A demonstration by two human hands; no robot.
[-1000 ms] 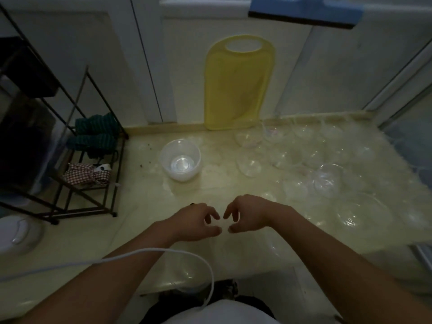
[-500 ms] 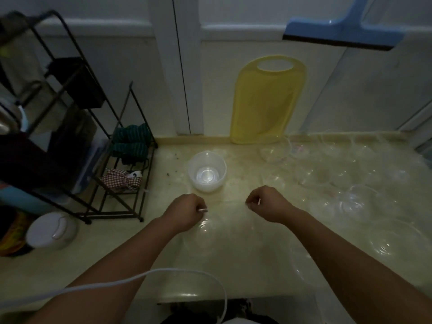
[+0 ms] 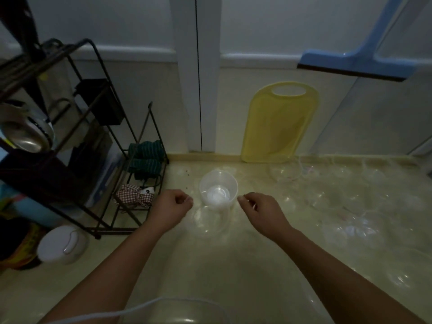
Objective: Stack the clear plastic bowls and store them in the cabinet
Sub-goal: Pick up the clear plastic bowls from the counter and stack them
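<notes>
A stack of cloudy clear bowls [image 3: 218, 190] stands on the pale counter [image 3: 233, 265] near the back wall. Just in front of it a single clear plastic bowl [image 3: 210, 222] hangs between my hands, hard to make out against the counter. My left hand [image 3: 171, 208] pinches its left rim with closed fingers. My right hand [image 3: 259, 210] pinches its right rim the same way. Several more clear bowls [image 3: 348, 230] lie spread over the right half of the counter, one of them by the back wall [image 3: 286, 174].
A black wire rack [image 3: 98, 146] with cloths and a metal bowl stands at the left. A yellow cutting board [image 3: 278, 125] leans on the wall. A blue squeegee [image 3: 355, 64] hangs at upper right. A white lidded pot [image 3: 62, 244] sits lower left. A white cable [image 3: 145, 306] crosses below.
My hands went from close together to apart, each gripping a rim side of a clear bowl, and moved forward to the cloudy stack. The view swung left.
</notes>
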